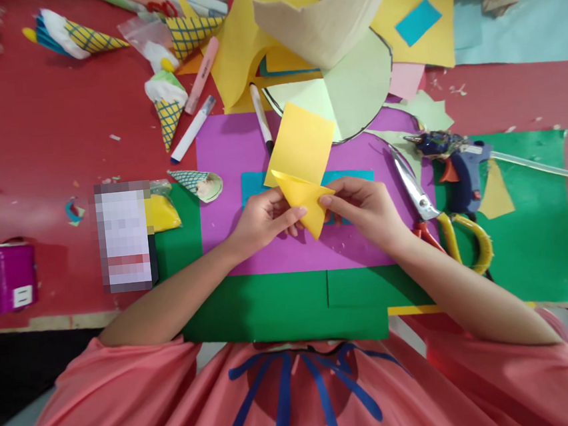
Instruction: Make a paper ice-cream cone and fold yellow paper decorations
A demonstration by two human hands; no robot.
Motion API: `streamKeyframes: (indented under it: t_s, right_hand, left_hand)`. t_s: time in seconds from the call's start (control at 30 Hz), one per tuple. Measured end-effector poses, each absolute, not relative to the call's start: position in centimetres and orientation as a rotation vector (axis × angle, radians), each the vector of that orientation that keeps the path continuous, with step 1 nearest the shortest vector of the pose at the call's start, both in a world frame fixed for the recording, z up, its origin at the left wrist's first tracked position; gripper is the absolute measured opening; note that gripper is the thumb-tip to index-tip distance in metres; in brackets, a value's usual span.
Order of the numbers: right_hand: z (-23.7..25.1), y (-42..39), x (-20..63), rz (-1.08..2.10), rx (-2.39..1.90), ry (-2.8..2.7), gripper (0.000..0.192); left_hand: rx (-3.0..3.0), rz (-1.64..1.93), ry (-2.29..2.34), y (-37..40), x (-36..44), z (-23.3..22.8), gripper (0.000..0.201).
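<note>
Nearest, over the purple paper sheet (247, 243) on the red worktop (31, 150), the left hand (259, 222) and right hand (364, 208) both pinch a yellow paper sheet (303, 171), its lower corner rolled into a cone. The rolling looks half done; closing it would need glue. Right lie yellow-handled scissors (446, 224) and a blue glue gun (455, 170). No writing reads clearly.

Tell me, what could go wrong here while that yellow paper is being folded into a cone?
1. The yellow paper is pinched only at its lower fold by the left hand and right hand; a loose grip might let the cone spring open.
2. The scissors lie just beside the right wrist; a sideways move could bump them.
3. The glue gun rests close by; if hot, its tip could burn or drip onto the green sheet.
</note>
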State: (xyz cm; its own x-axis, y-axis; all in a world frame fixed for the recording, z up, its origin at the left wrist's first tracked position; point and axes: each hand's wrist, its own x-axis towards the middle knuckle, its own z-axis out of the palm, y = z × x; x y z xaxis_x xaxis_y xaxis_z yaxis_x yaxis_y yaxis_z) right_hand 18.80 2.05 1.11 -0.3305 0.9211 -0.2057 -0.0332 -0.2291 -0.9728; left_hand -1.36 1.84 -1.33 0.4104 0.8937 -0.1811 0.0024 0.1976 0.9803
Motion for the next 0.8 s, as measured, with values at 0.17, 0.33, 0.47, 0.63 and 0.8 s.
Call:
streamKeyframes:
  t_s: [0.17,0.33,0.47,0.63,0.8]
  right_hand:
    - [0.92,2.13,18.91,1.658,-1.152,-1.291,0.019]
    - [0.82,2.17,18.92,1.685,-1.153,-1.281,0.021]
    - [0.95,2.14,18.85,1.708,-1.133,-1.241,0.020]
    - [1.00,2.12,18.85,1.725,-1.123,-1.238,0.018]
    - [1.11,2.20,18.77,1.726,-1.141,-1.248,0.022]
  left_hand:
    - [1.202,0.787,0.947,1.81,-1.37,-1.40,0.035]
    - [1.204,0.795,0.946,1.80,-1.38,-1.38,0.034]
    - [1.209,0.790,0.964,1.81,-1.36,-1.29,0.035]
    - [1.219,0.780,1.008,1.82,-1.28,-1.14,0.037]
    - [1.241,0.784,1.057,1.79,-1.19,-1.01,0.038]
